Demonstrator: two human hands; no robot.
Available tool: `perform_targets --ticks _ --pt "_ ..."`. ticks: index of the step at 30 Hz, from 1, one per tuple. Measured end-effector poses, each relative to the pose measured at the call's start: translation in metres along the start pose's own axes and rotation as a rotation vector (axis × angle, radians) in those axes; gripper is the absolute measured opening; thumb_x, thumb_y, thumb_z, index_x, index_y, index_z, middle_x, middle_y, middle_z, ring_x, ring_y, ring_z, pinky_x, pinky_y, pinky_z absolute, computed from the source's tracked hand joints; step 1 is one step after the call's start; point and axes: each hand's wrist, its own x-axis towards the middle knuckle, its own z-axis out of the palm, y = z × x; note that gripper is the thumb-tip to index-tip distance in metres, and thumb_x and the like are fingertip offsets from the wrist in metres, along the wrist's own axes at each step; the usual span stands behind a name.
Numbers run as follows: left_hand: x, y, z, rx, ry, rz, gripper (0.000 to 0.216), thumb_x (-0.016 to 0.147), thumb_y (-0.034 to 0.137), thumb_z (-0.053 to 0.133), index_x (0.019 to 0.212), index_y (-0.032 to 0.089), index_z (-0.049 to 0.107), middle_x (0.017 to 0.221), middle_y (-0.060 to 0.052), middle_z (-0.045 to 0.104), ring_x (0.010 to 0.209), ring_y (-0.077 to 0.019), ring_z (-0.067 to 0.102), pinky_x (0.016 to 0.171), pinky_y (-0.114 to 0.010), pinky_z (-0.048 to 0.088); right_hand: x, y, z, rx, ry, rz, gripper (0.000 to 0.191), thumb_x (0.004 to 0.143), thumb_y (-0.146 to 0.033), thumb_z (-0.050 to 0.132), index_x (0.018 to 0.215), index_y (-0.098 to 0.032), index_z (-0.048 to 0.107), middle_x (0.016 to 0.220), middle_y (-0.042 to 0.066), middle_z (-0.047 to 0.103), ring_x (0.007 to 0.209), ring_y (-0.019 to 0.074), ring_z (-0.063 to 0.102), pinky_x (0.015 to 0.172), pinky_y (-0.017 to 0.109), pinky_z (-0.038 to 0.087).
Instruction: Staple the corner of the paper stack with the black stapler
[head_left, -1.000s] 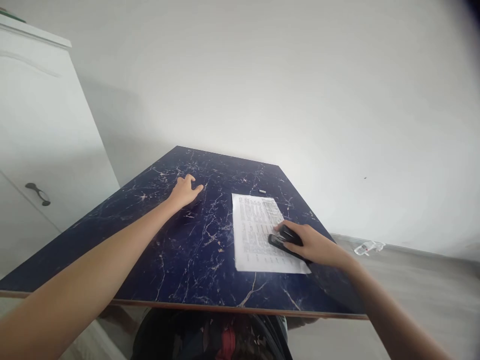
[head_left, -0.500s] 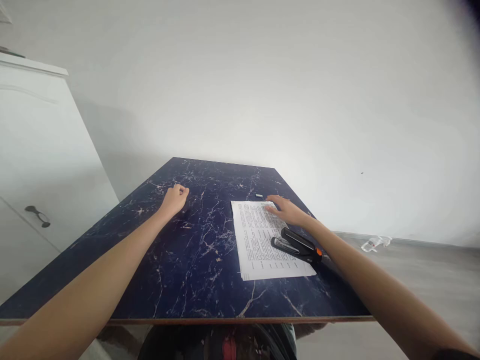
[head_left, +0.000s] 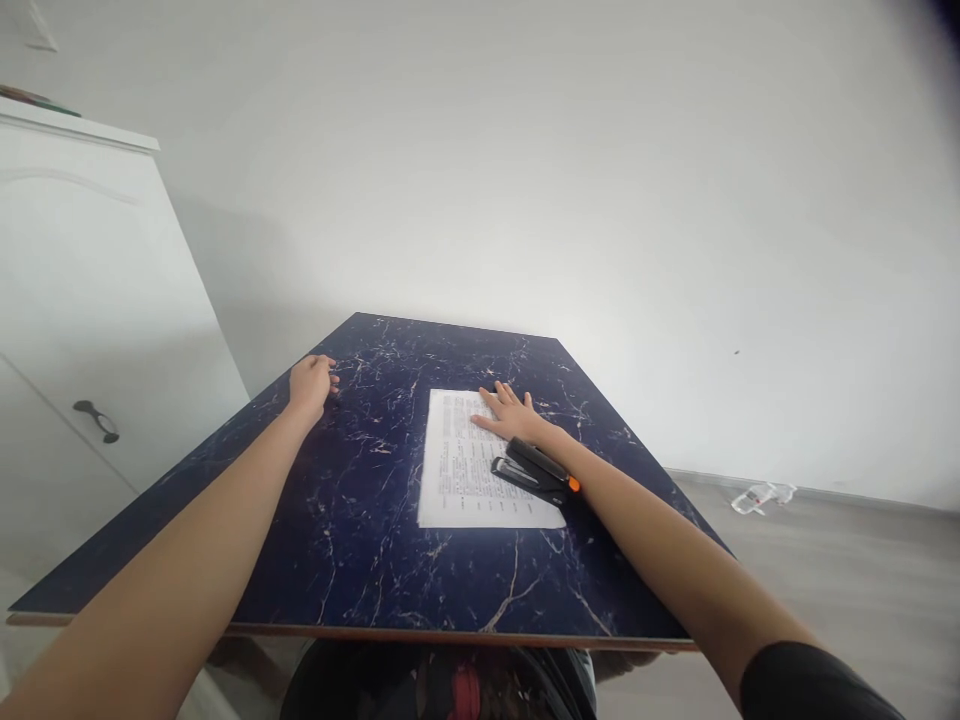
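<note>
Right hand lies open and empty on the printed sheet, beside a black stapler. Left hand rests curled on the desk, grasp indiscernible.

A dark blue table with white marble veins fills the middle. To the left of the table stands a white cabinet with a dark curved handle on its door; something thin and flat lies on its top, too small to make out. Behind the table rises a plain white wall. To the right of the table is a grey floor, and on it, against the wall, lies a clear plastic bottle on its side.
</note>
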Motion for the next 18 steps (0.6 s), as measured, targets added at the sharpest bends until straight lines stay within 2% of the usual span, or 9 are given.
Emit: perform_targets --ticks 3,6,9,11,13,15,18 --pt "0.010 -0.001 -0.011 -0.062 0.085 -0.025 0.018 0.089 0.029 0.044 0.085 0.017 0.058 0.080 -0.003 0.057 0.059 -0.0121 0.057 0.047 -0.021 0.044 0.025 -0.046 0.003 0.021 0.011 -0.054 0.103 0.088 -0.090 0.020 0.166 -0.024 0.009 0.171 0.017 -0.008 0.157 0.0399 -0.009 0.116 0.074 -0.005" --pt "0.017 -0.002 -0.021 -0.089 0.160 -0.047 0.017 0.088 0.027 0.041 0.083 0.017 0.055 0.078 -0.002 0.054 0.056 -0.0106 0.054 0.047 -0.020 0.042 0.053 -0.106 0.009 0.047 0.016 -0.137 0.105 0.088 -0.090 0.023 0.166 -0.020 0.011 0.170 0.019 -0.008 0.156 0.0436 -0.008 0.114 0.077 -0.005" --pt "0.021 -0.002 -0.026 -0.088 0.200 -0.075 0.014 0.084 0.024 0.041 0.080 0.018 0.052 0.073 -0.001 0.051 0.052 -0.0104 0.050 0.046 -0.021 0.041 0.079 -0.164 0.016 0.072 -0.003 -0.264 0.104 0.089 -0.089 0.025 0.166 -0.021 0.012 0.171 0.015 -0.007 0.156 0.0447 -0.007 0.114 0.078 -0.007" --pt "0.024 -0.003 -0.028 -0.082 0.205 -0.086 0.012 0.080 0.024 0.043 0.078 0.018 0.053 0.069 0.000 0.050 0.051 -0.0110 0.050 0.045 -0.022 0.041 0.092 -0.192 0.019 0.085 -0.003 -0.325 0.103 0.089 -0.088 0.026 0.166 -0.022 0.015 0.171 0.013 -0.007 0.156 0.0450 -0.006 0.113 0.079 -0.008" --pt "0.027 -0.004 -0.030 -0.071 0.211 -0.093 0.011 0.076 0.024 0.045 0.077 0.018 0.054 0.065 0.001 0.050 0.050 -0.0121 0.050 0.045 -0.023 0.041 0.099 -0.208 0.022 0.094 -0.002 -0.358 0.101 0.089 -0.087 0.029 0.166 -0.022 0.017 0.171 0.012 -0.006 0.156 0.0451 -0.006 0.112 0.080 -0.009" --pt "0.030 -0.004 -0.032 -0.052 0.233 -0.104 0.011 0.072 0.025 0.046 0.076 0.018 0.055 0.061 0.001 0.049 0.048 -0.0135 0.050 0.045 -0.024 0.041 0.101 -0.213 0.022 0.103 0.033 -0.373 0.096 0.092 -0.083 0.031 0.165 -0.024 0.017 0.171 0.010 -0.006 0.156 0.0440 -0.008 0.111 0.081 -0.008" --pt "0.033 -0.004 -0.037 -0.011 0.274 -0.115 0.012 0.068 0.024 0.045 0.074 0.019 0.053 0.056 0.001 0.047 0.046 -0.0149 0.048 0.045 -0.026 0.040 0.096 -0.210 0.022 0.128 0.137 -0.446 0.075 0.101 -0.067 0.030 0.164 -0.026 0.022 0.172 0.007 -0.001 0.157 0.0382 -0.006 0.116 0.078 -0.004"
